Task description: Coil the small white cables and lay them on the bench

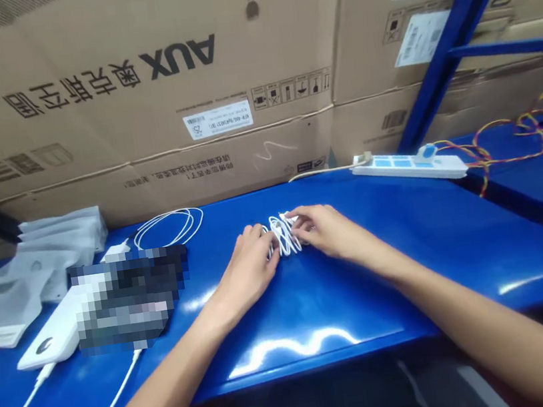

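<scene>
The white cable bundle (283,237) is gripped at twelve o'clock, near the far edge of the blue bench (356,299), by the narrowly closed fingers (255,234) of the left hand (245,268) and right hand (318,227); open bench is left toward three o'clock, below the power strip (410,167).

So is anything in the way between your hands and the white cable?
No, nothing stands in the way. Your left hand and right hand are both already touching the coiled white cable.
</scene>
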`<state>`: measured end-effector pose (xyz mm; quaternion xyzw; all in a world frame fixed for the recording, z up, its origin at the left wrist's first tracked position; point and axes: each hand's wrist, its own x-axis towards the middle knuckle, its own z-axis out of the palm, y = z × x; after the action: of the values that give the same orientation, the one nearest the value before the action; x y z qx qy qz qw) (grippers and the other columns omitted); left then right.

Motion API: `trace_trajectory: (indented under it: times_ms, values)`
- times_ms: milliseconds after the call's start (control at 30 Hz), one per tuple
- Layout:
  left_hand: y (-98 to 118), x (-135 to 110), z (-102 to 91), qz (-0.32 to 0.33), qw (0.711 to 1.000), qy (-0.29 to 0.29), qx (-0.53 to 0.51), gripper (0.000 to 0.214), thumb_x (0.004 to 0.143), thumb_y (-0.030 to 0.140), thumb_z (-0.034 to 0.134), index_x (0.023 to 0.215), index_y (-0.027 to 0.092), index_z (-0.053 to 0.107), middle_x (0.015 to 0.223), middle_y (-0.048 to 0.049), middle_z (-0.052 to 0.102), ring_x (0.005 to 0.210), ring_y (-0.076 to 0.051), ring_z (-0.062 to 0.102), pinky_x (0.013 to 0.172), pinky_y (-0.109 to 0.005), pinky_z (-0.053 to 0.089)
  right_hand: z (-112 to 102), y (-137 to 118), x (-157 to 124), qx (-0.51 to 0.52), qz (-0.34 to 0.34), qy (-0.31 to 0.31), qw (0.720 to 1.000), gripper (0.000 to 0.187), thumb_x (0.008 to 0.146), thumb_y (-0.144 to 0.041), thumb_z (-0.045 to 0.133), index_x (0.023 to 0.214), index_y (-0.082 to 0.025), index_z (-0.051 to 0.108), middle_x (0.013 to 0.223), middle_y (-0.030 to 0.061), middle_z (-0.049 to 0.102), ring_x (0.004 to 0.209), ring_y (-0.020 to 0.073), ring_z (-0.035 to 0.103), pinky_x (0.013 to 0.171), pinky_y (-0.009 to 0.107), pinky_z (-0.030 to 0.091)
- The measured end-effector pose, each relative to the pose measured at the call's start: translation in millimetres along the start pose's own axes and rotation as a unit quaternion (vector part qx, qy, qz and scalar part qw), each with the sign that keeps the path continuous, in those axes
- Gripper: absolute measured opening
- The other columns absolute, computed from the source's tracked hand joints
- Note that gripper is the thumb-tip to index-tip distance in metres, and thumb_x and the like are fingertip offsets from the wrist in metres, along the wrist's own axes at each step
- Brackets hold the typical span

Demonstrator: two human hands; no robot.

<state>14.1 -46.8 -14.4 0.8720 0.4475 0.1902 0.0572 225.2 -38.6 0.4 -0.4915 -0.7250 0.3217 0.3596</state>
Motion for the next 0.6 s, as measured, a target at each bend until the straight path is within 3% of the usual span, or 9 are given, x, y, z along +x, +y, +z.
trace_trajectory:
  times_ms: [133,300,400,600]
  values:
    - [-1.1,0.8,5.4,-0.014,0.999,-0.018,-0.039,0.017,0.100,0.028,0.058,0.111,0.025,0.071,0.106,-0.0077,0.062,0.104,-0.029,0.054,0.093,-0.046,0.043,0.6,-1.1,-3.6,-0.030,-0.004,-0.022,0.999,0.033,0.090,-0.009,0.061,0.121,-0.017,0.071,0.076,0.0027,0.077,0.065,0.0184,0.072,0.065,0.027,0.055]
    - [-4.7,1.7,3.7,-0.022,0.999,-0.035,-0.030,0.027,0.102,0.033,0.057,0.122,0.031,0.075,0.106,-0.0075,0.062,0.102,-0.028,0.053,0.091,-0.046,0.042,1.0,-2.5,-5.8,-0.007,0.010,-0.041,0.999,0.022,0.094,-0.014,0.063,0.114,-0.019,0.071,0.074,0.0010,0.074,0.058,0.0168,0.069,0.060,0.027,0.053]
    - [-4.7,0.3,1.9,-0.013,0.999,-0.040,-0.009,0.030,0.104,0.033,0.051,0.125,0.033,0.074,0.104,-0.0071,0.061,0.101,-0.027,0.053,0.089,-0.043,0.041,3.5,-5.8,-6.6,-0.031,-0.023,-0.044,0.998,0.014,0.096,-0.021,0.066,0.107,-0.020,0.073,0.076,0.0017,0.075,0.064,0.0169,0.068,0.065,0.027,0.051]
    - [-6.5,-3.5,4.3,-0.007,0.998,0.005,0.070,0.035,0.107,0.030,0.045,0.131,0.022,0.068,0.111,-0.0115,0.064,0.104,-0.029,0.055,0.090,-0.044,0.041,13.0,-7.8,-6.6,-0.132,-0.060,-0.047,0.988,0.007,0.089,-0.016,0.074,0.096,-0.016,0.073,0.083,0.0044,0.072,0.071,0.0164,0.063,0.068,0.027,0.044]
